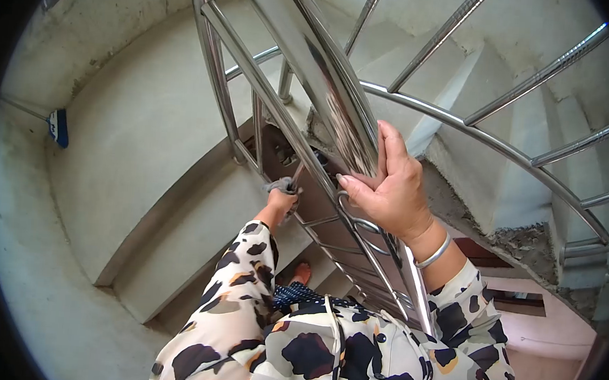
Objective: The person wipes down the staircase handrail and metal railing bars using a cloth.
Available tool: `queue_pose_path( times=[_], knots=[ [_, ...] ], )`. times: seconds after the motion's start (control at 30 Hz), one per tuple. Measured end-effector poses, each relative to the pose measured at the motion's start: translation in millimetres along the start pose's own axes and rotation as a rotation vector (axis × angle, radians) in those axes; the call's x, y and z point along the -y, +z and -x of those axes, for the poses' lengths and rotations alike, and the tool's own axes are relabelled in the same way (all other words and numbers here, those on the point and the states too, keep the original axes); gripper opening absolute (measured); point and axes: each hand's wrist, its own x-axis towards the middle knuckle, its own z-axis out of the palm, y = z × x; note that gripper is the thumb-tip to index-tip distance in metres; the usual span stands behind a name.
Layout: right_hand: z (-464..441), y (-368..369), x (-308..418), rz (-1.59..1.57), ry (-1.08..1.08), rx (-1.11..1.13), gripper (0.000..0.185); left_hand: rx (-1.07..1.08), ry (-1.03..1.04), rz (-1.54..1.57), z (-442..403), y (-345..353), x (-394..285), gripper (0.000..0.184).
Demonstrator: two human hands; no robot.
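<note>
My left hand (282, 202) is closed around a crumpled grey rag (283, 186), low beside the thin bars of a shiny metal stair railing (255, 81). Whether the rag presses on a bar, I cannot tell. Higher up and to the right, my right hand (396, 186) grips the thick polished handrail (326, 85), its thumb on the near side and the fingers over the far side. A metal bangle (435, 252) circles my right wrist.
Grey concrete steps (181, 241) curve down on the left, with a landing (139, 136) above. A blue brush head (58, 127) on a stick leans by the wall. More steps (492, 125) and a curved lower rail (451, 117) lie right. My bare foot (302, 272) stands below.
</note>
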Motion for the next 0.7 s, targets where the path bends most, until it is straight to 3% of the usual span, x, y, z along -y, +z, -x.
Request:
queue_pose_path(
  times=[0.03,0.1,0.27,0.3,0.37,0.43,0.5,0.53,0.6,0.7],
  knots=[
    [0,0,1,-0.043,0.016,0.000,0.065,-0.002,-0.010,-0.008,3,1,-4,0.035],
    [2,2,0,-0.098,0.034,0.002,0.065,-0.141,0.073,-0.333,26,8,-54,0.031],
    [1,2,-2,-0.089,-0.015,-0.018,0.065,0.024,0.363,-0.364,72,-8,-110,0.036],
    [1,3,-4,-0.126,-0.025,-0.030,0.065,0.021,0.356,-0.367,79,-10,-113,0.036],
    [1,4,-5,-0.122,-0.024,-0.022,0.066,0.062,0.638,-0.527,89,-9,-115,0.041],
    [0,0,-2,-0.104,-0.032,-0.013,0.066,-0.047,0.646,-0.500,70,1,-91,0.039],
    [0,-2,5,-0.063,0.010,0.012,0.066,-0.138,0.372,-0.638,32,2,-55,0.036],
    [1,-2,6,-0.054,0.004,0.012,0.066,-0.137,0.379,-0.630,15,1,-36,0.036],
    [0,-2,5,-0.066,0.028,0.022,0.066,-0.132,0.037,-0.453,-10,-3,-13,0.031],
    [2,-2,3,-0.027,0.023,0.020,0.067,-0.215,0.056,-0.253,-16,-10,-14,0.026]
  ],
)
